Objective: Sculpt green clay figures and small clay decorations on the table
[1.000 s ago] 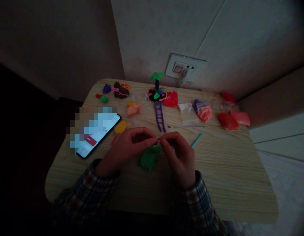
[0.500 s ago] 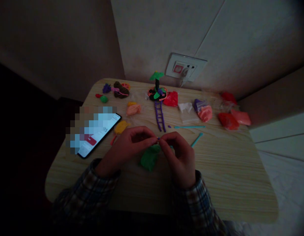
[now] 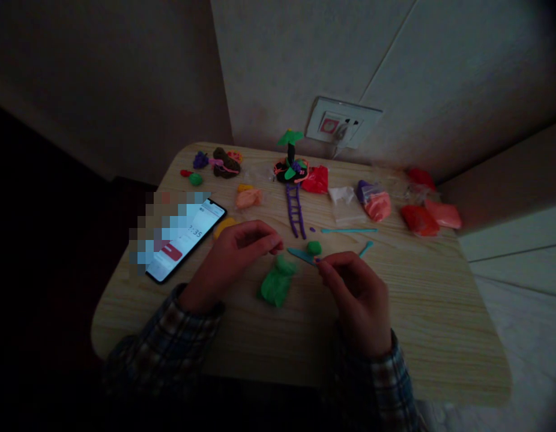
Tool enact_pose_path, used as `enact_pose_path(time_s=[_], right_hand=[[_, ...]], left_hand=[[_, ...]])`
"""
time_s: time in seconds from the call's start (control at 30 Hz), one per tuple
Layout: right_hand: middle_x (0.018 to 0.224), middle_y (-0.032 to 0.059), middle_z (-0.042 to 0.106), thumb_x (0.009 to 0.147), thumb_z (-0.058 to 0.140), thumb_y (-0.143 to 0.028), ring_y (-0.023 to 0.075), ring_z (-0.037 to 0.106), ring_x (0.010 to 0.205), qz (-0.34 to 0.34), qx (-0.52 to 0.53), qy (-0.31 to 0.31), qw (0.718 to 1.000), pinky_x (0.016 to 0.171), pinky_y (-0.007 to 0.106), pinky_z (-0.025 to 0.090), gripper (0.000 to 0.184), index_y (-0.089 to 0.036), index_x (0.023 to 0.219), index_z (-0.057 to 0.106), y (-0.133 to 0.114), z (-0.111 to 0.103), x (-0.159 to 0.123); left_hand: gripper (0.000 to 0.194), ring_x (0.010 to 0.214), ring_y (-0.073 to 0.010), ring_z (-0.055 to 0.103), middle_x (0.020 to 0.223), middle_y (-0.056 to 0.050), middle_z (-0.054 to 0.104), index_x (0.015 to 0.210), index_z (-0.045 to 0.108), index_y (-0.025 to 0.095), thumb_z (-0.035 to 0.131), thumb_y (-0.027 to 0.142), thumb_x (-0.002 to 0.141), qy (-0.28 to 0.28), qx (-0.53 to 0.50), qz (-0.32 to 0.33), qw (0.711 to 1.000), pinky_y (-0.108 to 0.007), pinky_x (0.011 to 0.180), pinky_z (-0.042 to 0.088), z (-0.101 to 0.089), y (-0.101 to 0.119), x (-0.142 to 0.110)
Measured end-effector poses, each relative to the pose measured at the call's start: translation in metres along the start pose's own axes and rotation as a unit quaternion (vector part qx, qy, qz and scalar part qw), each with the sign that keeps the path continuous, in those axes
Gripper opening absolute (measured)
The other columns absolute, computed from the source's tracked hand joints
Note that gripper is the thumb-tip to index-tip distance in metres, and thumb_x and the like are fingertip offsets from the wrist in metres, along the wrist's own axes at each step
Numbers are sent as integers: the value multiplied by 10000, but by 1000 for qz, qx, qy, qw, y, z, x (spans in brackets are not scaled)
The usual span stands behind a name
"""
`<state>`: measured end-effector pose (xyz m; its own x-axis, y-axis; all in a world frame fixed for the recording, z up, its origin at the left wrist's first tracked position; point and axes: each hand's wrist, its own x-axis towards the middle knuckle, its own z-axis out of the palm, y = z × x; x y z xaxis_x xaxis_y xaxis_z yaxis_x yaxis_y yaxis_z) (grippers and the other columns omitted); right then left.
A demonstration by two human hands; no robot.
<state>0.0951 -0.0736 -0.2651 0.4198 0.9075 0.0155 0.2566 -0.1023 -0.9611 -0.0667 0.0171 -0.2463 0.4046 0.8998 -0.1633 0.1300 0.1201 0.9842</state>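
My right hand (image 3: 361, 297) pinches a tiny purple piece of clay (image 3: 317, 260) between thumb and forefinger. Just beyond those fingertips lie a teal modelling knife (image 3: 300, 255) and a small green clay lump (image 3: 314, 247). My left hand (image 3: 242, 255) is apart from the right, its thumb and fingers together; whether anything is between them is hidden. Below its fingertips is green clay in a bag (image 3: 275, 288), the upper part blurred. A purple clay ladder (image 3: 295, 210) leans from a black clay island with a green palm tree (image 3: 290, 171). A purple bit (image 3: 312, 229) lies near its foot.
A lit phone (image 3: 188, 240) lies on the left of the wooden table (image 3: 440, 336). Yellow clay (image 3: 224, 228) sits beside it. Bagged red clay (image 3: 314, 179), pink clay (image 3: 377, 206) and teal tools (image 3: 350, 230) lie further back. A wall socket (image 3: 343, 123) holds a plug.
My hands have moved apart; the right went right and slightly down with the purple piece, the left a little away from it. The knife and green lump now show between them.
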Motion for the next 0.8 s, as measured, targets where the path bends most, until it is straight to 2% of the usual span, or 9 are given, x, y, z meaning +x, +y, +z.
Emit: enact_pose_path(time_s=[0.13, 0.23, 0.33, 0.57, 0.8], right_hand=[[608, -16, 602, 761, 649, -394, 144, 541, 611, 50, -75, -17, 996, 610, 273, 407, 220, -201, 659, 618, 2, -18, -10], [597, -1, 610, 764, 611, -412, 156, 548, 595, 62, -121, -44, 990, 602, 283, 399, 246, -197, 644, 614, 5, -22, -11], [612, 14, 627, 775, 574, -389, 171, 565, 599, 57, -174, -70, 981, 604, 296, 382, 231, -196, 655, 613, 9, -20, -10], [665, 5, 631, 797, 583, -324, 181, 588, 656, 26, -326, -53, 943, 747, 360, 327, 186, -202, 659, 607, 14, -13, -12], [711, 0, 660, 825, 560, -417, 185, 594, 717, -8, -345, -75, 936, 739, 354, 273, 234, -221, 716, 626, 27, -23, -13]], left_hand=[[145, 686, -143, 595, 668, 8, 647, 662, 635, 178, 607, 273, 768, 30, -8, 25, 999, -263, 682, 483, -1, -4, 2], [133, 668, -140, 570, 663, 8, 642, 663, 642, 182, 613, 267, 762, 46, -27, 38, 998, -267, 662, 461, -2, -8, 4], [118, 670, -140, 562, 671, 7, 649, 671, 650, 192, 626, 265, 761, 58, -40, 41, 997, -266, 658, 444, -3, -11, 6], [119, 684, -132, 556, 703, 12, 657, 669, 642, 194, 627, 264, 764, 63, -58, 32, 996, -262, 685, 435, -4, -10, 5], [126, 689, -131, 557, 705, 14, 654, 675, 647, 198, 620, 253, 785, 61, -54, 36, 996, -261, 692, 443, -4, -11, 5]])
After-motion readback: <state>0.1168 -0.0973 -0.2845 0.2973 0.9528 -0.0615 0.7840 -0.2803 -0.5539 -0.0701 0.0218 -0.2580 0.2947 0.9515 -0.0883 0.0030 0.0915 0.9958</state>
